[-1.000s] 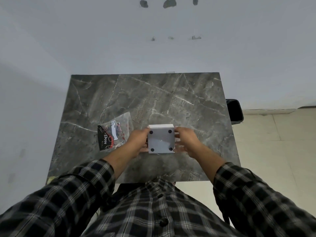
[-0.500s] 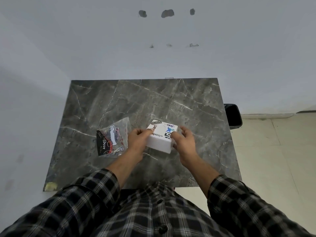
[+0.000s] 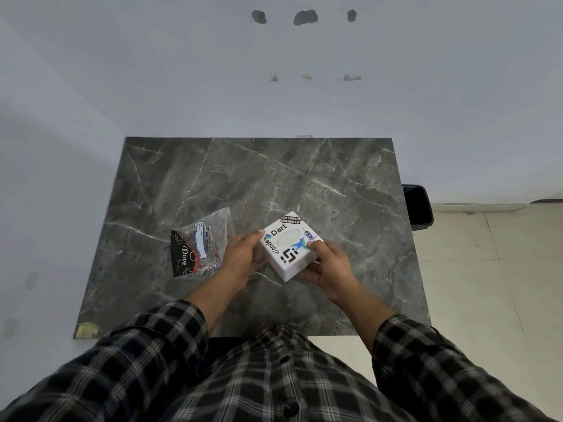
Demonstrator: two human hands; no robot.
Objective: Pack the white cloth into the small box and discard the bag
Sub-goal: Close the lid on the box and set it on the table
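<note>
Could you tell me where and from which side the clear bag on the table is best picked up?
Pinch the bag at its clear far corner, coming from above and behind. It lies flat on the table, its contents bunched toward the near end, and the left hand crowds its right edge, so the far corner looks freest.

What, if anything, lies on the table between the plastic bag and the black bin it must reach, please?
Only the white sticker-covered small box, gripped by the left hand and right hand, sits between the clear plastic bag and the black bin.
</note>
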